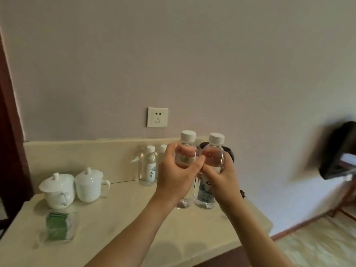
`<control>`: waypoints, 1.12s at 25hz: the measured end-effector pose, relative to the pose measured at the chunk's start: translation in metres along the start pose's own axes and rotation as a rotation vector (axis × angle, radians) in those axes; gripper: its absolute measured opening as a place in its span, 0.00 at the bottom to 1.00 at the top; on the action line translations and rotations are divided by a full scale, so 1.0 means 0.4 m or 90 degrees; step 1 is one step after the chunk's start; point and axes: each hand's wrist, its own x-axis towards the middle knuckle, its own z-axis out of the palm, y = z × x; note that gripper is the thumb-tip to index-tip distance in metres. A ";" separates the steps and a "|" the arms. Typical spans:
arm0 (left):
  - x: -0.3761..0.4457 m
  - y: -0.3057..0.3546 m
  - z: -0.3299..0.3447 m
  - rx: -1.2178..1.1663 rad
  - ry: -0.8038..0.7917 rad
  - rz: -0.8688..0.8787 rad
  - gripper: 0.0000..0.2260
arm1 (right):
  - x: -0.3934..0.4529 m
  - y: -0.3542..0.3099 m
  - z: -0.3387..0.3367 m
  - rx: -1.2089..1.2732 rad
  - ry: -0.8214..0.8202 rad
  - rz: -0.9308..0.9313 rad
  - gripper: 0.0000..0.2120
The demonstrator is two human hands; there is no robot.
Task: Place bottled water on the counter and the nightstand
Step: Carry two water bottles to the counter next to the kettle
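Two clear water bottles with white caps stand side by side near the middle of the beige stone counter (119, 218). My left hand (176, 170) grips the left bottle (188, 137) around its upper body. My right hand (219, 174) grips the right bottle (216, 140), whose pale label shows below my fingers. Both bottle bases sit at or just above the counter top; I cannot tell if they touch. What looks like the mirrored image of the bottles (150, 166) shows in the polished backsplash behind.
Two white lidded cups (57, 189) (89, 185) stand at the counter's left. A clear packet of green sachets (57, 228) lies near the front left. A wall socket (157, 117) sits above the backsplash. A dark object (339, 151) and wooden furniture are at the right.
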 end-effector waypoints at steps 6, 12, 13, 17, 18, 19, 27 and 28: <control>0.056 -0.162 -0.018 0.054 0.064 -0.063 0.22 | 0.123 0.187 0.040 0.043 -0.162 0.019 0.17; -0.027 -0.341 -0.052 0.103 0.131 -0.186 0.27 | 0.098 0.395 0.079 0.086 -0.265 0.110 0.17; -0.040 -0.361 -0.054 0.125 0.156 -0.200 0.28 | 0.090 0.423 0.082 0.088 -0.276 0.123 0.18; -0.058 -0.417 -0.049 0.157 0.234 -0.216 0.26 | 0.081 0.495 0.092 0.128 -0.285 0.167 0.20; -0.055 -0.427 -0.045 0.167 0.241 -0.211 0.25 | 0.086 0.506 0.092 0.129 -0.285 0.173 0.20; -0.055 -0.434 -0.042 0.178 0.247 -0.210 0.25 | 0.089 0.510 0.093 0.133 -0.289 0.183 0.20; -0.162 -0.488 -0.073 0.435 0.244 -0.262 0.40 | 0.031 0.548 0.065 -0.044 -0.306 0.243 0.33; -0.163 -0.491 -0.079 0.466 0.225 -0.263 0.37 | 0.030 0.559 0.064 -0.080 -0.310 0.237 0.31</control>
